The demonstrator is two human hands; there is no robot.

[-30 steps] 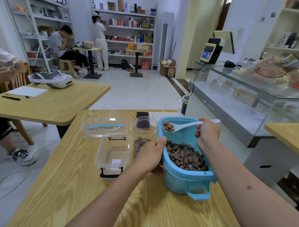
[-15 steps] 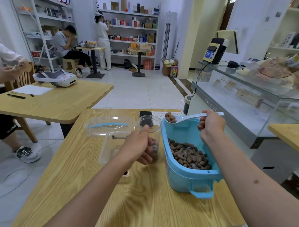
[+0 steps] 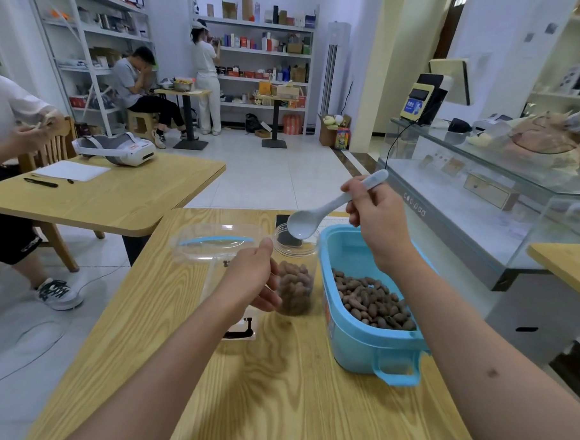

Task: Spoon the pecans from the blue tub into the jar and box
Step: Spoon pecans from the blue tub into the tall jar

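Note:
The blue tub [image 3: 350, 335] stands at the right of the wooden table, with brown pecans [image 3: 373, 301] covering its bottom. Left of it stands a clear round jar [image 3: 295, 253], partly filled with pecans. My left hand [image 3: 251, 276] holds the jar's left side. My right hand [image 3: 376, 220] grips the handle of a white spoon [image 3: 315, 217]. The spoon's bowl tilts down over the jar's mouth and looks empty. A clear box [image 3: 214, 246] with a blue-trimmed lid lies left of the jar, partly behind my left hand.
A dark phone [image 3: 283, 219] lies on the table behind the jar. A glass counter [image 3: 482, 208] runs along the right. A second table [image 3: 100, 195] with a white headset stands to the left, where a person sits. Two more people are by the back shelves.
My right hand carried the loaded spoon from over the tub to over the jar and tipped it; the pecans have left the spoon. My left hand shifted from the tub's rim to the jar.

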